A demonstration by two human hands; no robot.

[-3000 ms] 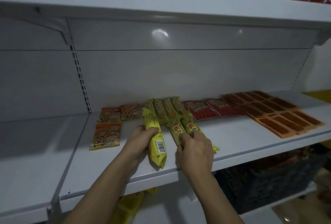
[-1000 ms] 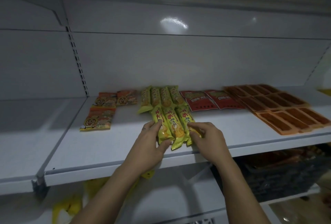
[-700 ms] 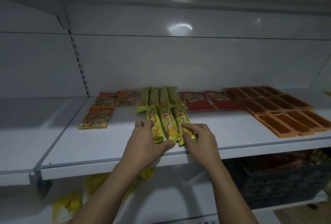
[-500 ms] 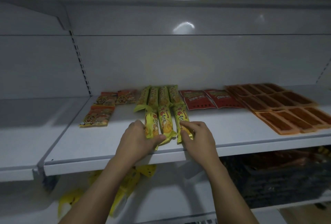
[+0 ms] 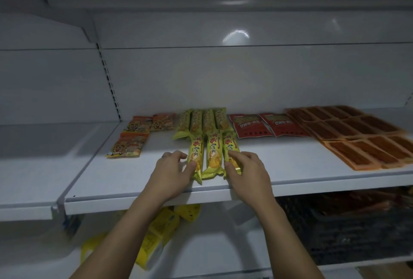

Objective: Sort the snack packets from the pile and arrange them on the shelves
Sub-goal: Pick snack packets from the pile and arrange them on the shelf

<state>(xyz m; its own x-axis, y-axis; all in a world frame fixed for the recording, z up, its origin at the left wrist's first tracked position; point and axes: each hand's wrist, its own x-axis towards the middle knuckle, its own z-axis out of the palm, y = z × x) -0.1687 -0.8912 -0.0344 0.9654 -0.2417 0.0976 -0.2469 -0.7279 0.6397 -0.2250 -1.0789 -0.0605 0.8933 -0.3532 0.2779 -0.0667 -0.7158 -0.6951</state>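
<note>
- Since three seconds earlier, the yellow packet that the left hand (image 5: 172, 171) had carried came down flat, and three yellow packets (image 5: 212, 153) now lay side by side as a front row on the shelf (image 5: 312, 180).
- The left hand stood at the left side of this row. Its fingers were loosely bent and close together, and the thumb pressed the side of the left packet; it held nothing.
- The right hand (image 5: 248, 171) stood at the right side, with half-bent fingers resting on the right packet. As far as I could judge, it pressed and did not grip.
- The top ends of the row touched the back row of yellow packets (image 5: 204, 120), which lay between the orange packets (image 5: 131, 144) and the red packets (image 5: 266, 125).
- To do this step well, I think both hands should push inward gently and equally, so that the row closes and stays straight.
- The lower ends lay near the front edge, so any correction should go backward.
- Such smooth wrappers probably slide over one another, so light, flat pressure seemed safer.
</note>
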